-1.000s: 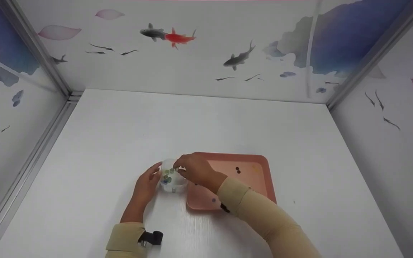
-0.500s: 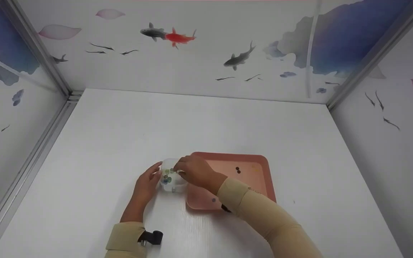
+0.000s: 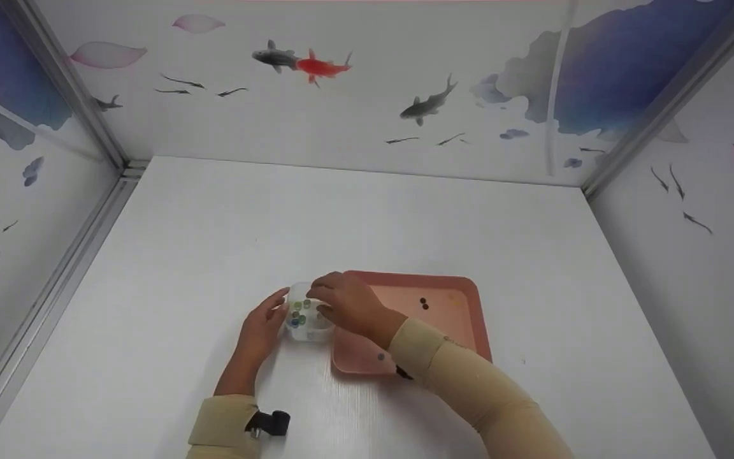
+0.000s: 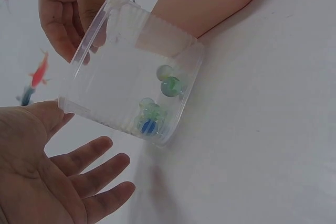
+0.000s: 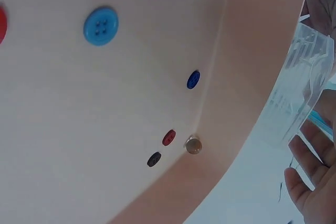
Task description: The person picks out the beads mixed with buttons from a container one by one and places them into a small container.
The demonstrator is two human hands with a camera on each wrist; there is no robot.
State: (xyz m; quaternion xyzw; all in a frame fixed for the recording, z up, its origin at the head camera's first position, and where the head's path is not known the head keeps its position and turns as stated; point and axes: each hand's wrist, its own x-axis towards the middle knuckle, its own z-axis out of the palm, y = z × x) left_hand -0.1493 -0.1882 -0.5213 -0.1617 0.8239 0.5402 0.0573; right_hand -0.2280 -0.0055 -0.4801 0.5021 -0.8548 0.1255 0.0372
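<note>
- The box [image 4: 131,72], clear plastic, sits on the table [image 3: 367,223] just left of the pink tray [image 3: 462,287], touching or nearly touching its rim; I cannot tell which
- The left hand [image 3: 264,322] lies with fingers straight and spread against the box's left side, bracing it, not wrapped round it
- The right hand [image 3: 348,305] hangs over the box's right edge, fingers curled at the rim; whether they pinch anything is hidden
- The marbles [image 4: 157,106] sit loose in the box; in the left wrist view it looks tilted, so a further tip could roll them out onto the table
- With only a flat palm bracing it, a push from the right hand could slide the box away from the tray
- Buttons [image 5: 101,25] lie scattered in the tray beside the box, with one marble-like bead [image 5: 193,145] against its wall; a sleeve dragged across could scatter them
</note>
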